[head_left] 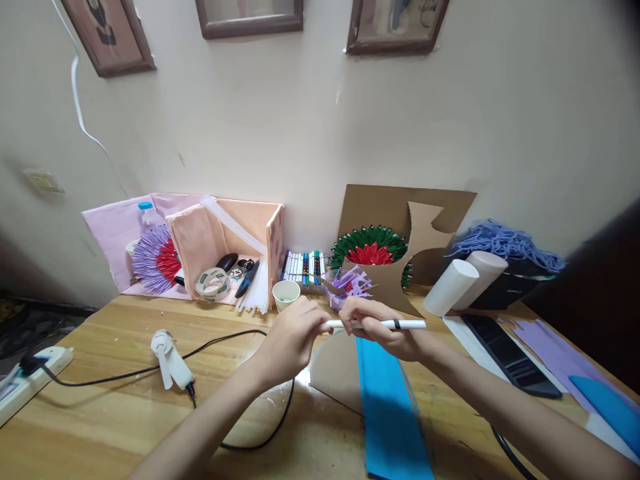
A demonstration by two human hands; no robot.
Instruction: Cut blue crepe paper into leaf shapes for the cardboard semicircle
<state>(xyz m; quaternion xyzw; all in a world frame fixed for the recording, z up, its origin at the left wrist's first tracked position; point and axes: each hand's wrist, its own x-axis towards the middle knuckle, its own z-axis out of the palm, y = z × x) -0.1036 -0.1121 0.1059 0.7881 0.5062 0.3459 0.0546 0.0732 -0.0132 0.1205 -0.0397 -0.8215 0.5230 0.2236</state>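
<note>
Head view, so we're looking down at our desk. Far left there's a power strip at the table edge, and a black cord runs from it to a white glue gun lying on its side. Behind that, against the wall, sit a purple paper flower and a pink box with a tape roll in front of it. A small cup stands just right of the box, markers lined up behind it.

In the middle, our left hand is closed around the left end of a white pen. Our right hand is closed around its barrel, so both hands are gripping it. The pen is level, held in the air above a blue sheet that lies over a cardboard piece on the near side of the table.

Further back there's a green and red flower on cardboard. To the right are two white rolls, a pile of purple yarn, a flat black thing we can't identify, and purple paper.
</note>
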